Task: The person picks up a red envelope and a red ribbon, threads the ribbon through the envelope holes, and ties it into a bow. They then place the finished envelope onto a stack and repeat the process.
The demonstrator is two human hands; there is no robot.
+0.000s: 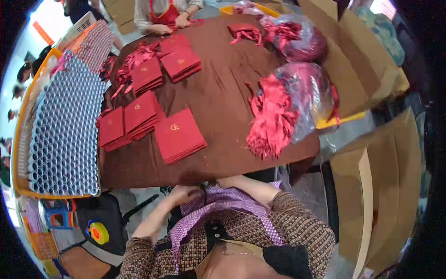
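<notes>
My left hand (181, 194) and my right hand (227, 182) are low in the view, close to the near edge of the brown-covered table (223, 153). Both are by the purple checked apron (241, 201) at my waist; their fingers are blurred or hidden by the table edge and cloth. The nearest stack of red cards with a gold mark (179, 135) lies just beyond them. Further left are more red stacks (141, 111). A bundle of red ribbons (273, 116) spills from a clear plastic bag (309, 93) on the right.
An orange-rimmed crate of pale blue tubes (67, 125) stands along the left side. Across the table a co-worker's hands (182, 20) are near red material. Cardboard boxes (381, 172) stand at the right. A black chair (100, 214) is at the lower left.
</notes>
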